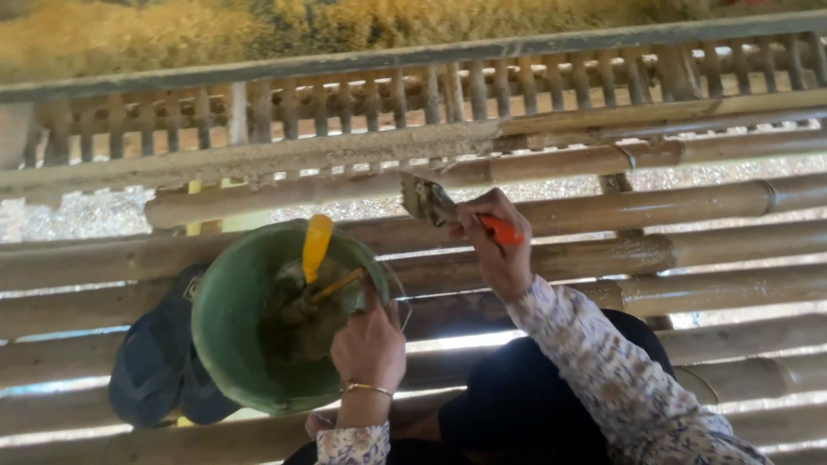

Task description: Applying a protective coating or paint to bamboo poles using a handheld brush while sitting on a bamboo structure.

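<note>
Sleeves first, low in the frame: patterned fabric on both arms, dark cloth over the knees between them. Just above, the left hand (369, 343), a thin gold bangle (369, 389) at the wrist, is curled closed over the near rim of a green bucket (226, 319), left of centre. That grip looks like steadying, since the bucket sits on round bamboo poles (689, 207) with open gaps between them and could easily rock.

Inside the bucket, grey wet mix, and a second tool stands in it, its yellow handle (315, 245) leaning up over the far rim, probably parked there to stay within reach. Dark blue sandals (155, 362) lie tucked against the bucket's left side, lower left of the frame.

Centre frame now: the right hand (495, 245) is wrapped tight around an orange handle (504, 231), and the trowel (424, 200) blade points up and left, tilted, crusted grey, held at the pale, rough strip (284, 155) that runs across the upper middle. The blade's angle suits pressing or scraping along that strip, I'd judge.

Behind, a slatted railing (517, 86) crosses the upper frame, with dry yellow growth beyond it at the very top.

Packages, labels, signs: none that I can make out anywhere.
</note>
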